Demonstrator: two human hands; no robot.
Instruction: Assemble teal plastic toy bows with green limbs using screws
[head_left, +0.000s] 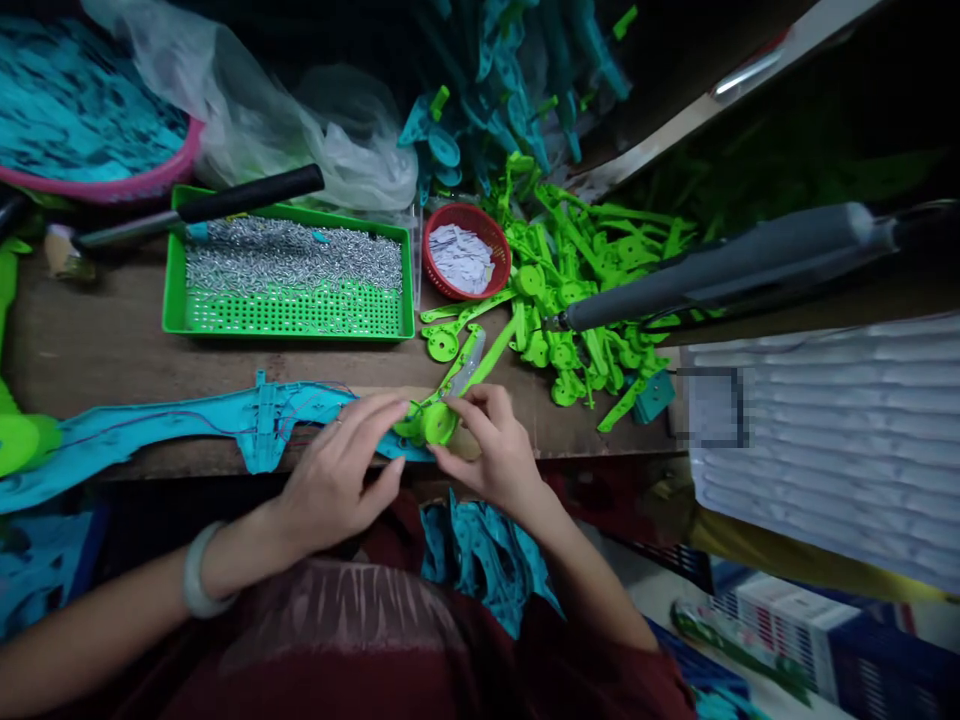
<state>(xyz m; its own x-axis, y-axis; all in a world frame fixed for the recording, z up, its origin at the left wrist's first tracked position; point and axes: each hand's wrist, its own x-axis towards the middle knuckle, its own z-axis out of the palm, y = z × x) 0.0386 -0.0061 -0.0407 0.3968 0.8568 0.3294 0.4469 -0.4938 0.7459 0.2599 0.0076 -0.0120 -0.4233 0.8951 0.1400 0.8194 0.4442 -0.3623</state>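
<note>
My left hand [341, 470] and my right hand [491, 450] meet at the front edge of the wooden bench [97, 340]. Together they pinch a bright green plastic part [439, 415] with a round end and a long arm that slants up to the right. Under my left fingers lies a long teal plastic piece [202, 420] with thin wires along it, stretching off to the left. My left wrist wears a pale bangle [196, 572].
A green tray [289, 315] of small metal pins sits behind, with a black-handled tool [240, 197] across it. A red bowl [469, 255] holds white bits. Loose green parts [585, 290] pile at right, teal parts [487, 110] behind. A grey lever handle [720, 265] juts in from the right.
</note>
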